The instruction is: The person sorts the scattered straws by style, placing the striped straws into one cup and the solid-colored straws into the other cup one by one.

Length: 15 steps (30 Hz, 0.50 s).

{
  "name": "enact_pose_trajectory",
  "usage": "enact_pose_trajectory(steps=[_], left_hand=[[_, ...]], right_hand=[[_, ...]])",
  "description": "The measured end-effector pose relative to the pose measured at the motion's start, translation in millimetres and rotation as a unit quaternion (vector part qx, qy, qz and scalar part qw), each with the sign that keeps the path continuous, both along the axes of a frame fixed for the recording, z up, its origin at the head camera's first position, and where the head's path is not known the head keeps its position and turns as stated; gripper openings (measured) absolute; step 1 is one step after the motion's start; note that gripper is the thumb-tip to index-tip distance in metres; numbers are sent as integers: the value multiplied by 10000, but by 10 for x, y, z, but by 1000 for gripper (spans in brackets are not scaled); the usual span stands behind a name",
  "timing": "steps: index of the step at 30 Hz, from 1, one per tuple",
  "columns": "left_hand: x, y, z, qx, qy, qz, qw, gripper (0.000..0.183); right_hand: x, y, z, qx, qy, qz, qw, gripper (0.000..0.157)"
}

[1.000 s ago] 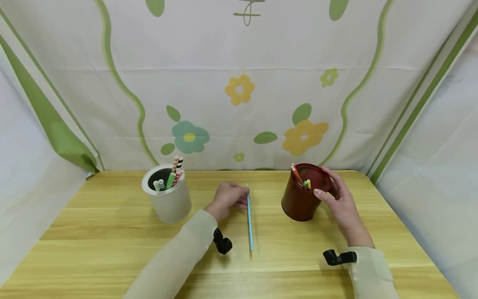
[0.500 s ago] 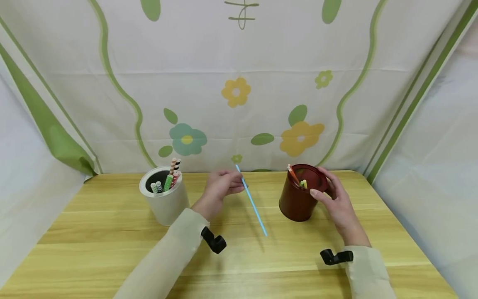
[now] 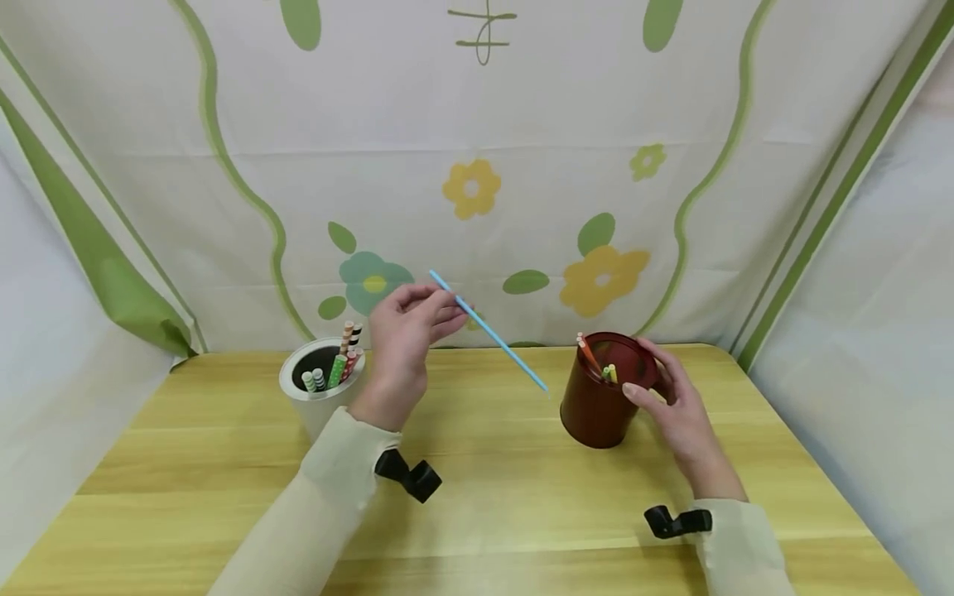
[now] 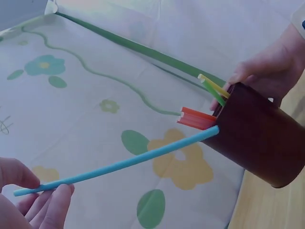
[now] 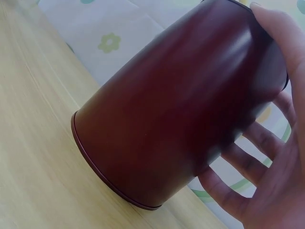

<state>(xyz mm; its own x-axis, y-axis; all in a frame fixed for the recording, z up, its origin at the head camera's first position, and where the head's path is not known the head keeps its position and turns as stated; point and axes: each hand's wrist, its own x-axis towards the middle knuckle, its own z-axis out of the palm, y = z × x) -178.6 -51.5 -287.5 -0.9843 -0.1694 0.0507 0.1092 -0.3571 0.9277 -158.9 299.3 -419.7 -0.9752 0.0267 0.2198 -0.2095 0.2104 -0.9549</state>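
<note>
High over the table, my left hand [image 3: 397,352] pinches a light blue drinking straw [image 3: 495,335] near its upper end, between thumb and fingers. The straw slants down to the right, its free end pointing toward a dark red can [image 3: 594,410]. In the left wrist view that end overlaps the can's rim area. My right hand [image 3: 681,418] grips the upright can at its upper right, thumb at the rim and fingers round the side, as the right wrist view shows. Orange-red straws [image 4: 196,118], plus a yellow straw [image 4: 213,86] and a green one, stick out of the can.
A white can [image 3: 309,406] with several patterned paper straws [image 3: 339,368] stands on the left, partly behind my left wrist. The wooden table [image 3: 514,497] ends at a flowered curtain [image 3: 484,108] at the back. More curtain hangs at both sides.
My left hand has lifted the blue straw off the table and carried it up and left, turning it from nearly lengthwise to a slant toward the red can. My right hand keeps its hold.
</note>
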Motion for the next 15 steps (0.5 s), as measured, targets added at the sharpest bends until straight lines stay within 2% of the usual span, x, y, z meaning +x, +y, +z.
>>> enact_pose_trajectory(steps=[4,9,15], left_hand=[[32,14,32,54,224,130,9996,11],[71,57,65,180,514,115,9984,11],[105,93,126,480,897,234,9945,10]], right_hand=[[31,7,-21,-24,51,-52,10000,69],[29,7,-32,-75,50,-16,10000,69],[-1,-8,-25,-131,68,30,9999,69]])
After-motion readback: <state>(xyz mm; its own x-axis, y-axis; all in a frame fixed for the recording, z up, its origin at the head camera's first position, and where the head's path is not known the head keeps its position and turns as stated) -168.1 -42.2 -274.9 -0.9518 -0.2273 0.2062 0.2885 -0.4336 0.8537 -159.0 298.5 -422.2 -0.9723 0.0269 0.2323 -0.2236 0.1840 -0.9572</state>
